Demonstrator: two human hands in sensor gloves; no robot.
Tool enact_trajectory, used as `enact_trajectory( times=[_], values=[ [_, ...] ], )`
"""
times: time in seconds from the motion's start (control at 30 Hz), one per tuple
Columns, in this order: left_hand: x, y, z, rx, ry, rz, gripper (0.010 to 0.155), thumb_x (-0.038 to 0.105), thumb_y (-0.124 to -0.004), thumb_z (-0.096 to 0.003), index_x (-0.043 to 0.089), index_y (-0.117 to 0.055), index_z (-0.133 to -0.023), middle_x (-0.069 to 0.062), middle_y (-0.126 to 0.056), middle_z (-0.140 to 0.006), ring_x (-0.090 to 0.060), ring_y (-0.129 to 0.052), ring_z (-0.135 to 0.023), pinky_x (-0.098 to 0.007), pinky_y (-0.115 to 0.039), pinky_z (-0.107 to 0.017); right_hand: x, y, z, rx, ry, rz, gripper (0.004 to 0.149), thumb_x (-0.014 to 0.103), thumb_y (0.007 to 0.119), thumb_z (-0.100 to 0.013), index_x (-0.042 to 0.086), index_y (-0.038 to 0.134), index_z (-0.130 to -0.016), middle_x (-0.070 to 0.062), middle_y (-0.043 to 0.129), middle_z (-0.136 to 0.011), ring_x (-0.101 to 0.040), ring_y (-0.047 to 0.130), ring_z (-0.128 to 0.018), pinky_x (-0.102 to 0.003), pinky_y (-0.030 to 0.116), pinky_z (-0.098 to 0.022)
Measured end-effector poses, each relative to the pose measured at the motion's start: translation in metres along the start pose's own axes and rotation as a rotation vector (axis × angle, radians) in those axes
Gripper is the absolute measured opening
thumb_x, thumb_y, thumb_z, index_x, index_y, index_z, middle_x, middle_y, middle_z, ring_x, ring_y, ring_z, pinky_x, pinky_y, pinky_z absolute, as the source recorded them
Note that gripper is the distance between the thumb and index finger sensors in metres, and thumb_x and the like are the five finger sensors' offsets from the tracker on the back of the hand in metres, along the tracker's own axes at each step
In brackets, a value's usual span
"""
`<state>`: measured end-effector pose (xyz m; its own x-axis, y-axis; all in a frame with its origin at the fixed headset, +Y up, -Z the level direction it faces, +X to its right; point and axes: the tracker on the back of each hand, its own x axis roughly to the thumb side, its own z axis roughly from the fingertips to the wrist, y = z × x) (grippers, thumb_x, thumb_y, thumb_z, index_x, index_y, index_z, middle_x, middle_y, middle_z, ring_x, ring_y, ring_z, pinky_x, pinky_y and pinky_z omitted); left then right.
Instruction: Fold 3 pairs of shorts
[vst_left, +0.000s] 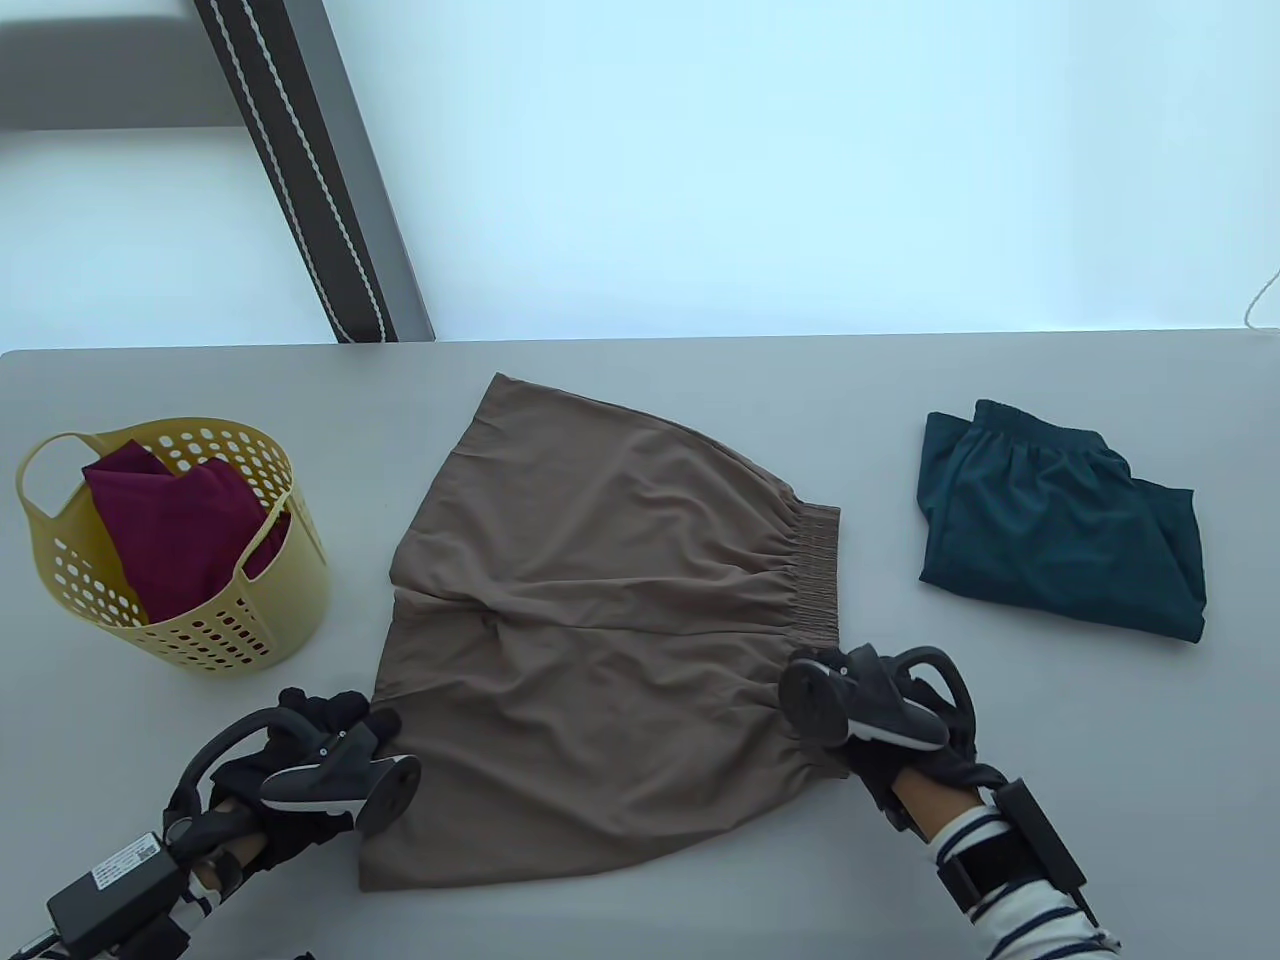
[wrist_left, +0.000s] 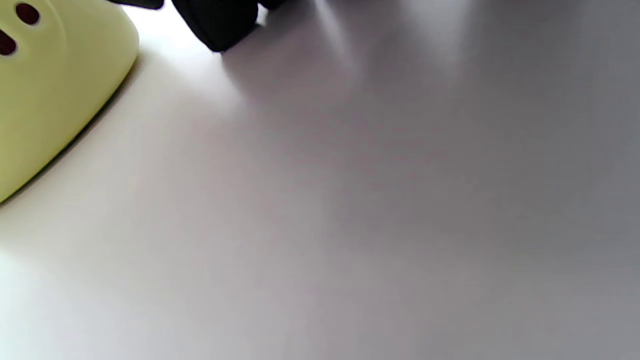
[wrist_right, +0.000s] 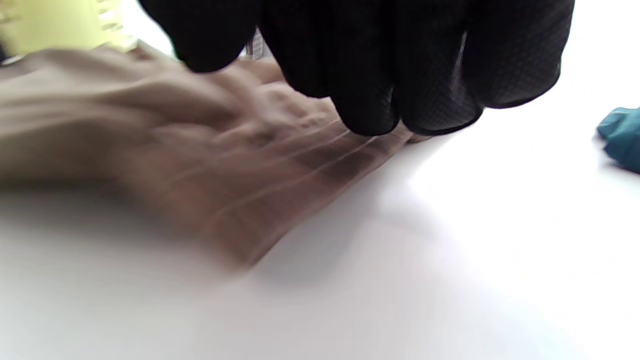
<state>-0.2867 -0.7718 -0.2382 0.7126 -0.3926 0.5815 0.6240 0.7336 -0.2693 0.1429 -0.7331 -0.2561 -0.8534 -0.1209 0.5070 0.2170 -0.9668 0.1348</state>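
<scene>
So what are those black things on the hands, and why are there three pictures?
Those are a person's two hands in black gloves. The lump strapped on the back of each one is a tracker that records how the hand moves.

The big picture looks down at the table. The other two come from small cameras on the wrists, so they are very close and blurry.

In the middle lie brown shorts, spread flat. The left hand is at their leg edge and the right hand at the stretchy waistband; whether either is gripping the cloth I cannot tell. Teal shorts lie already folded on the right. A yellow basket on the left holds dark red cloth.
</scene>
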Motion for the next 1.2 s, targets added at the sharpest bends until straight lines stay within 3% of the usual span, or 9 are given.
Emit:
enact_trajectory(
  times=[0.1,0.27,0.33,0.57,0.7,0.77,0.87,1.03,1.2],
  values=[
    [0.000,0.007,0.001,0.069,0.019,0.010,0.077,0.058,-0.048,-0.0392,0.014,-0.038,-0.101,-0.016,-0.054,-0.101,-0.039,-0.071,-0.090,-0.068,-0.058,-0.070,0.018,0.016,0.018,0.179,-0.076,0.109,0.078,0.054,0.068,-0.040,0.005,0.055,-0.100,-0.027,0.059,-0.099,-0.049,0.078,-0.083,-0.059,0.068,-0.056],
    [0.007,0.017,0.004,0.206,0.050,-0.067,0.047,0.054,-0.061,-0.0392,0.033,-0.065,-0.081,0.008,-0.080,-0.084,-0.019,-0.092,-0.079,-0.059,-0.068,-0.071,0.033,0.021,0.022,-0.071,-0.095,0.365,0.059,0.040,0.077,-0.037,0.010,0.069,-0.088,-0.019,0.081,-0.083,-0.029,0.099,-0.067,-0.048,0.079,-0.052],
    [0.010,0.019,0.005,0.243,0.051,-0.091,0.043,0.053,-0.064,-0.0397,0.035,-0.070,-0.078,0.010,-0.083,-0.081,-0.017,-0.095,-0.076,-0.058,-0.069,-0.072,0.028,0.019,0.015,-0.112,-0.048,0.313,0.048,0.033,0.076,-0.040,0.015,0.074,-0.084,-0.015,0.085,-0.078,-0.026,0.102,-0.061,-0.046,0.081,-0.051],
    [-0.011,0.043,0.015,0.320,0.120,-0.126,0.041,0.057,-0.066,-0.0392,0.037,-0.073,-0.075,0.013,-0.086,-0.078,-0.015,-0.097,-0.074,-0.057,-0.069,-0.072,-0.008,-0.018,0.013,-0.221,0.109,0.132,0.045,0.031,0.078,-0.039,0.020,0.078,-0.083,-0.006,0.094,-0.072,-0.024,0.103,-0.055,-0.046,0.081,-0.049],
    [-0.026,0.077,0.049,0.223,-0.139,0.116,0.042,0.059,-0.069,-0.0366,0.037,-0.078,-0.071,0.008,-0.082,-0.084,-0.019,-0.093,-0.079,-0.058,-0.067,-0.073,-0.026,-0.053,0.029,0.182,0.002,-0.003,0.045,0.032,0.079,-0.038,0.027,0.078,-0.083,-0.001,0.093,-0.078,-0.024,0.101,-0.065,-0.049,0.077,-0.055],
    [-0.032,0.095,0.072,0.224,-0.253,0.190,0.042,0.059,-0.070,-0.0370,0.035,-0.081,-0.070,0.006,-0.081,-0.087,-0.022,-0.092,-0.081,-0.060,-0.066,-0.073,-0.040,-0.068,0.040,0.173,-0.005,-0.199,0.045,0.031,0.080,-0.038,0.024,0.079,-0.083,-0.004,0.094,-0.076,-0.026,0.101,-0.064,-0.050,0.077,-0.054],
    [-0.046,0.117,0.084,0.308,-0.239,0.197,0.043,0.060,-0.070,-0.0383,0.034,-0.082,-0.070,0.005,-0.081,-0.090,-0.023,-0.092,-0.083,-0.060,-0.067,-0.073,-0.061,-0.081,0.042,0.076,0.046,-0.299,0.047,0.030,0.079,-0.040,0.020,0.079,-0.085,-0.006,0.095,-0.074,-0.029,0.101,-0.062,-0.052,0.076,-0.053],
    [-0.067,0.141,0.055,0.354,-0.101,0.230,0.043,0.057,-0.066,-0.0430,0.031,-0.080,-0.075,0.000,-0.078,-0.093,-0.026,-0.090,-0.084,-0.062,-0.066,-0.072,-0.082,-0.073,0.011,-0.034,0.247,-0.287,0.048,0.031,0.079,-0.040,0.016,0.079,-0.086,-0.009,0.095,-0.069,-0.030,0.100,-0.057,-0.053,0.075,-0.052],
    [-0.073,0.132,-0.006,0.258,0.115,0.175,0.043,0.052,-0.062,-0.0469,0.027,-0.073,-0.081,-0.006,-0.070,-0.098,-0.029,-0.086,-0.086,-0.062,-0.066,-0.071,-0.090,-0.039,-0.032,-0.082,0.452,-0.267,0.050,0.034,0.076,-0.041,0.016,0.076,-0.088,-0.010,0.092,-0.074,-0.032,0.097,-0.062,-0.054,0.073,-0.054]
  ],
)
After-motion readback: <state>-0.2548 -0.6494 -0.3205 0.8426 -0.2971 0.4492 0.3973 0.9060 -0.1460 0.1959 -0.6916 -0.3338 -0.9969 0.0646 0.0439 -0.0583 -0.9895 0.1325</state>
